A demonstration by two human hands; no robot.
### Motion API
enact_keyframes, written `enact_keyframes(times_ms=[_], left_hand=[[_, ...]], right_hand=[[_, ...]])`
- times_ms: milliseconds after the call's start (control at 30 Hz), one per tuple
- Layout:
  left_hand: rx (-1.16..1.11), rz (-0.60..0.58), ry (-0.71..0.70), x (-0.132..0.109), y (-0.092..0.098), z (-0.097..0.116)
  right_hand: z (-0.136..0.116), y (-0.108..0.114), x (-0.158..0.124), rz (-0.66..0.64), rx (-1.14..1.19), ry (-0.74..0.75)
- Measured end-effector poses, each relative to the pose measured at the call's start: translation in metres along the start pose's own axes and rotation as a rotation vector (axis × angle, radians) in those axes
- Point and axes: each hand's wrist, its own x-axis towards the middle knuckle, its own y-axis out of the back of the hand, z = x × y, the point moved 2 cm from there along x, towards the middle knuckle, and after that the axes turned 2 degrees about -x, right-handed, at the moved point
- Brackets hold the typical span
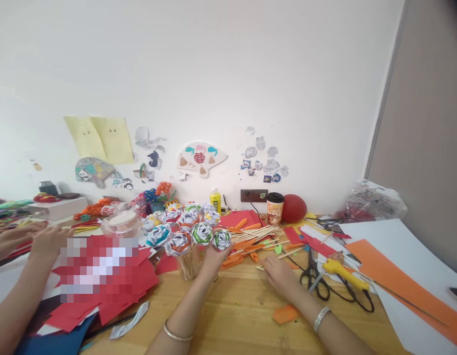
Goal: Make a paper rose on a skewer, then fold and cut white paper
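Observation:
My left hand (214,262) is closed around a paper rose (223,239) with white and green petals, at the right edge of a bunch of paper roses (178,242). The bunch stands upright in a clear container (189,266). Low over the table, my right hand (277,272) has its fingers bent over a thin wooden stick (289,253), whose ends show on both sides of the hand. Beyond it lie a pile of wooden sticks (263,233) and orange paper pieces (233,260). The fingertips of my right hand are partly hidden.
At right are black scissors (314,278), a yellow glue gun (346,274) with its cord, and large orange paper (402,291). A paper cup (275,211) and a red balloon (295,208) stand behind. Another person's hands (47,241) work at left, beside red paper (147,276).

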Motion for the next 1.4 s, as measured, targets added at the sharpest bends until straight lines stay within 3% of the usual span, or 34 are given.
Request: enact_keyframes(times_ms=[133, 333, 533, 733, 933, 1200, 1400], left_hand=[[-0.061, -0.036, 0.068, -0.002, -0.003, -0.014], [-0.207, -0.046, 0.26, -0.003, -0.017, -0.043], [-0.414, -0.097, 0.443, -0.011, -0.026, -0.063], [-0.688, -0.236, 0.625, -0.014, -0.028, -0.06], [-0.828, -0.333, 0.794, -0.017, -0.029, -0.055], [-0.925, -0.354, 0.806, -0.025, -0.037, -0.047], [-0.879, -0.284, 0.787, -0.019, -0.037, -0.056]], right_hand=[[0.003, 0.005, 0.002, 0.003, 0.014, -0.04], [0.022, 0.018, 0.001, 0.031, 0.023, -0.228], [0.034, 0.021, -0.001, -0.049, 0.033, -0.328], [0.027, 0.015, -0.003, -0.212, 0.047, -0.255], [0.018, 0.007, 0.0, -0.292, 0.031, -0.209], [0.013, 0.003, 0.004, -0.313, 0.005, -0.186], [0.014, -0.001, 0.002, -0.295, -0.005, -0.183]])
